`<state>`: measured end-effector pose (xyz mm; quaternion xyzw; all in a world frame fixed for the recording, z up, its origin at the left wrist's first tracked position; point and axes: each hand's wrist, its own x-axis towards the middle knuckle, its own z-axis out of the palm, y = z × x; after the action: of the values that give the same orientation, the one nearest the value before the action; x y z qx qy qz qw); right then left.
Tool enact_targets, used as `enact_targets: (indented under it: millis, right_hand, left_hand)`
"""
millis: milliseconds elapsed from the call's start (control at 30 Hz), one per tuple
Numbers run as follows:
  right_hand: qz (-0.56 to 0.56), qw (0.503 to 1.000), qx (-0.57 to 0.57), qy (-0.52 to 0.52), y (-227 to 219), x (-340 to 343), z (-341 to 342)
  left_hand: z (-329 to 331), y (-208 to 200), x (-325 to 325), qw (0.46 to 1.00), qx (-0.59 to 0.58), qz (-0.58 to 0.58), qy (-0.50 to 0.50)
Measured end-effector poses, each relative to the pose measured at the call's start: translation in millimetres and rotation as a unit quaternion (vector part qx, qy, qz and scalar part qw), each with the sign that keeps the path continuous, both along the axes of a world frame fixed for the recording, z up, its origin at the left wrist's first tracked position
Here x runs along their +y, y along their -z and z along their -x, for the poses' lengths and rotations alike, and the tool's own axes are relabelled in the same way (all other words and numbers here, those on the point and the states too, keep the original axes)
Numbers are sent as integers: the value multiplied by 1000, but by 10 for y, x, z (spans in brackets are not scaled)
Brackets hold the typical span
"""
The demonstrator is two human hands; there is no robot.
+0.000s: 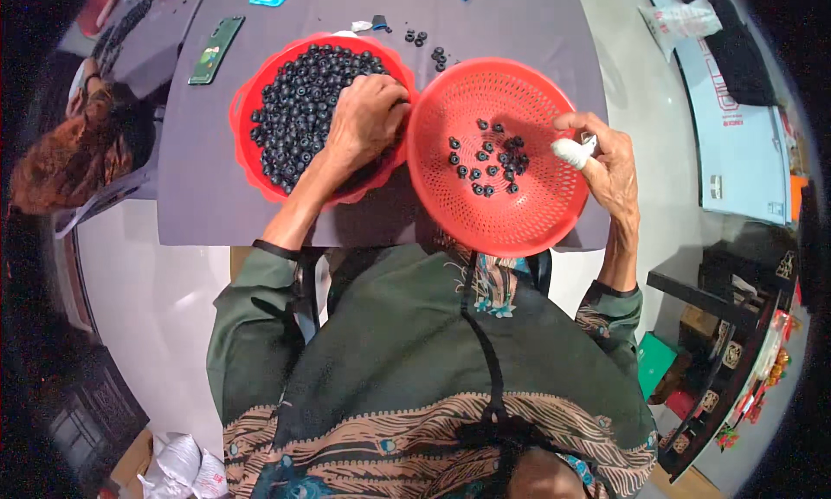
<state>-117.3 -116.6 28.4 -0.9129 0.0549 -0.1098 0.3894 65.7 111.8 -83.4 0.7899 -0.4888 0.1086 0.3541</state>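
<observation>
Small black round pieces (299, 109) heap smoothly in the scalloped red bowl (246, 170), with a sparse cluster inside the colander (489, 215), just past the bowl's three o'clock. The colander's perforated, slatted red wall meets the bowl's rim in view, and at six o'clock overlaps the table's near edge. Open purple-grey cloth (519, 23) spreads at the colander's twelve. The left hand (370, 109) bends into the bowl's three-o'clock side; the right hand (606, 157), thumb white-wrapped, curls at the colander's three-o'clock rim. I cannot tell either one's grip.
</observation>
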Motion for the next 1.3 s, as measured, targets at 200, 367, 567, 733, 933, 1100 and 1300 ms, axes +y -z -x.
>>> enact_targets:
  millis: [200, 367, 567, 733, 933, 1100, 1300]
  right_hand:
    - [-3, 999, 33, 18, 7, -4, 39]
    - [-11, 999, 39, 29, 57, -58, 92]
    - [-11, 1000, 23, 9, 58, -46, 40]
    - [-3, 1000, 17, -6, 26, 18, -27]
    - [-8, 999, 34, 19, 138, -97, 102]
    - [-16, 999, 31, 12, 194, -114, 149]
    - [-11, 999, 31, 3, 166, -70, 120]
  left_hand:
    - [15, 9, 103, 995, -81, -57, -3]
    - [14, -101, 400, 992, -57, -107, -43]
    - [-297, -226, 260, 995, -79, -44, -46]
    - [-432, -81, 82, 987, -124, -99, -3]
    - [-390, -91, 345, 980, -94, -172, -10]
    - [-309, -160, 675, 987, -47, -151, -21]
    - [-338, -119, 678, 976, -74, -139, -149]
